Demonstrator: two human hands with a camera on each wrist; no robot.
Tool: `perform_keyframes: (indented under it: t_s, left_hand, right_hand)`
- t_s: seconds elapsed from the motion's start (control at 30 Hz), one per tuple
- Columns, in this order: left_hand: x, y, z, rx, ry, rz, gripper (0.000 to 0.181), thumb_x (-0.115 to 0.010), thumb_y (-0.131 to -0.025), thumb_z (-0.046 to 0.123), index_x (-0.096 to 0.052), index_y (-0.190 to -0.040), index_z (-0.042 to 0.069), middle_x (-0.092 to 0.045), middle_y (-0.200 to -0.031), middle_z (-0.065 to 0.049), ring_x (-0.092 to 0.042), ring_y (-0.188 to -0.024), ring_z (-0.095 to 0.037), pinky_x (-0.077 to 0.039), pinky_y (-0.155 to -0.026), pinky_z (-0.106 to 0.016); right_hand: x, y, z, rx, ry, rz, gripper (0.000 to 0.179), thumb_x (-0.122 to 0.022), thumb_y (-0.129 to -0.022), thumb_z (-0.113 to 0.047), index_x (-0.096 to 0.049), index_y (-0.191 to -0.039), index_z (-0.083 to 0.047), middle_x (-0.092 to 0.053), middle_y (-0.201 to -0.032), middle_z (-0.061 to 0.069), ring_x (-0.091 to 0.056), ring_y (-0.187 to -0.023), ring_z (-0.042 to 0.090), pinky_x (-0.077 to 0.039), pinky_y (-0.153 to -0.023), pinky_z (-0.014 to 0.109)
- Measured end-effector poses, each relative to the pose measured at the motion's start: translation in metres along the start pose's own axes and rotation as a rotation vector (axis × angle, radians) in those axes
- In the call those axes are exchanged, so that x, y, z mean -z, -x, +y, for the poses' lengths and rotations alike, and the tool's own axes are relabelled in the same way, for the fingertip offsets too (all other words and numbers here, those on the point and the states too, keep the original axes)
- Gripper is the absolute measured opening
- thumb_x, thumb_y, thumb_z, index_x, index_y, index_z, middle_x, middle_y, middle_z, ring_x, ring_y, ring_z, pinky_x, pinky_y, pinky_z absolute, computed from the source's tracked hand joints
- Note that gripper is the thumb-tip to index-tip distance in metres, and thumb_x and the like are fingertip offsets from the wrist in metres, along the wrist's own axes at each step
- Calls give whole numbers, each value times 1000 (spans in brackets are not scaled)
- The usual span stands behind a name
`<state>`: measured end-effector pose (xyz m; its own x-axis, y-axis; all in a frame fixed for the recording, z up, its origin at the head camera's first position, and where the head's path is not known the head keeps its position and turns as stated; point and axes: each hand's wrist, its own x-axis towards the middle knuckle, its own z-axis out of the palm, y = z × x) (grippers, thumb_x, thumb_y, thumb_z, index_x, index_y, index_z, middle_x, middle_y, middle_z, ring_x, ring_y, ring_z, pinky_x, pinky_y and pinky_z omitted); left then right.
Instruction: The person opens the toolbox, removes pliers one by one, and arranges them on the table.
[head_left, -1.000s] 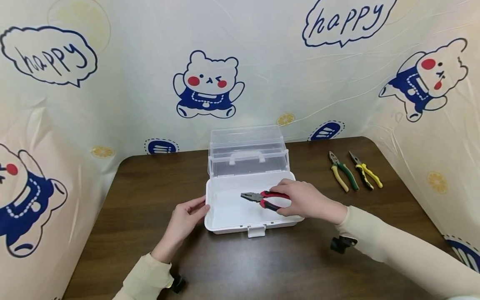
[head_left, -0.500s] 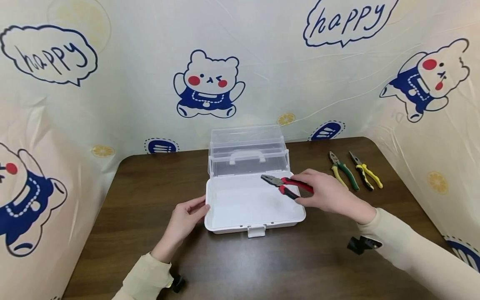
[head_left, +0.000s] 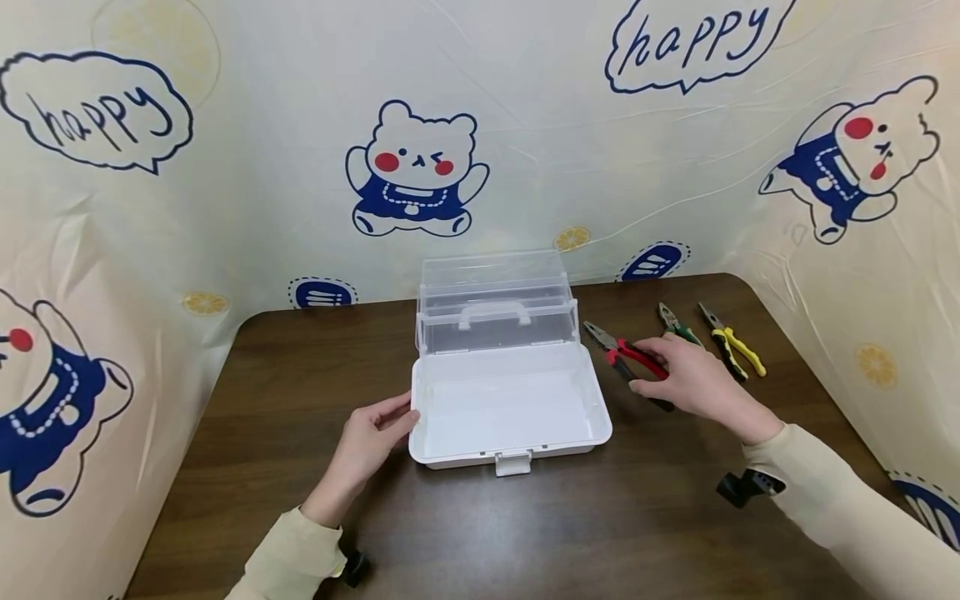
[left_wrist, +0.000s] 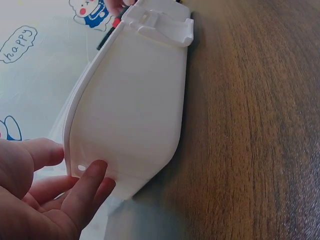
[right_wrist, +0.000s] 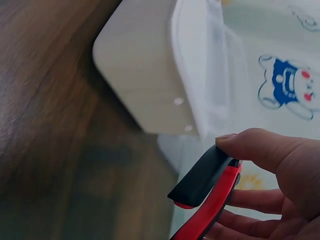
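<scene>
A white plastic toolbox [head_left: 510, 404] with a clear lid raised at its back stands on the table. At its left end, my left hand [head_left: 369, 440] holds the rim and side wall between thumb and fingers; the left wrist view shows these fingers [left_wrist: 92, 182] against the outer wall. To the right of the toolbox, my right hand [head_left: 690, 377] holds red-and-black pliers [head_left: 601, 336] by the handles, their jaws pointing up and left. In the right wrist view, the thumb presses one black-covered handle [right_wrist: 205, 172]. Whether the pliers touch the table, I cannot tell.
Green-and-yellow pliers [head_left: 669, 317] lie just beyond my right hand, their handles partly hidden by it. Farther right rest black-and-yellow needle-nose pliers [head_left: 727, 343]. A printed cloth [head_left: 525, 183] hangs behind the brown table [head_left: 480, 533] and along its sides.
My right hand has carried the red-and-black pliers from above the toolbox to the right, past its right rim. The left hand stays on the toolbox.
</scene>
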<state>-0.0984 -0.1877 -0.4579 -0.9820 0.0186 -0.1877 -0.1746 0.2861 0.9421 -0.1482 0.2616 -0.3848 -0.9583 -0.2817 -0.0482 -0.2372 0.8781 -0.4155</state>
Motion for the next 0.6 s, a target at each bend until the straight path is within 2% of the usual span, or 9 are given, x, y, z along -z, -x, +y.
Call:
perform_keyframes:
  t_s: [0.2,0.47,0.6]
  left_hand:
    - [0,1,0,7,4,1,46,-73,-99,11,-62,-141,-2,-69,-130,-24,-73,-105,-27,-64,-82,-34]
    - [1,2,0,9,11,2,46,-73,-99,11,-62,-142,-2,-68,-131,-25,-73,-107,-25,-63,-82,-32]
    - [0,0,-1,8,15,0,46,-72,-99,10,-62,-141,-3,-68,-131,-25,-72,-109,-29,-63,-82,-32]
  right_hand:
    - [-14,-11,21,-74,-6,-3,63,-83,-87,-33,-64,-135,3,-66,-103,16,-58,-82,27,-47,-59,36]
    - [-34,-33,40,-220,4,-11,67,-78,-90,-39,-61,-134,8,-67,-114,26,-62,-91,36,-53,-66,49]
    - [-41,-42,44,-292,15,-37,68,-78,-90,-40,-59,-132,11,-68,-110,27,-62,-88,36,-53,-68,50]
